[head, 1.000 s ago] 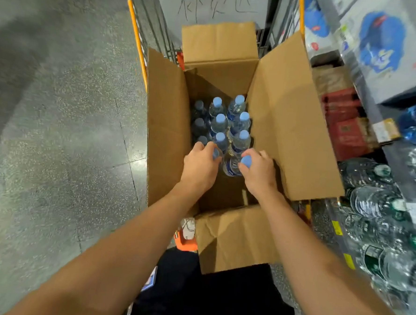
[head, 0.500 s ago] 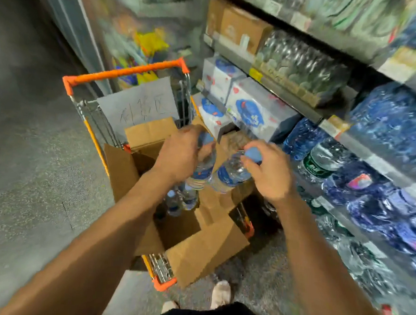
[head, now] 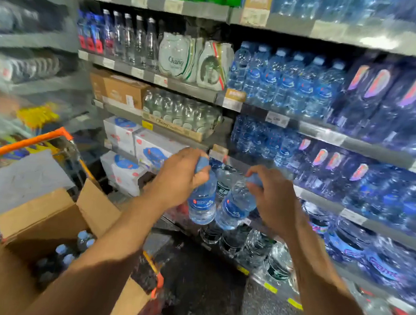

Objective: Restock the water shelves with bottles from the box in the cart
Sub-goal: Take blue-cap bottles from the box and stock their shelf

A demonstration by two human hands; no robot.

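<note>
Carrying two bottles from the box over to the shelves, so this looks like the transfer step. Head view: the left hand (head: 179, 177) is curled round the neck and blue cap of one small bottle (head: 202, 205), and the right hand (head: 273, 202) pinches the cap end of a second bottle (head: 235, 207) just beside it. Both hang clear, blue-labelled, touching low down. The box (head: 52, 211) sits below-left of the left hand, more caps showing. Next up, I'd guess: find a gap on the water shelf (head: 321, 198) beyond the right hand and stand them upright.
</note>
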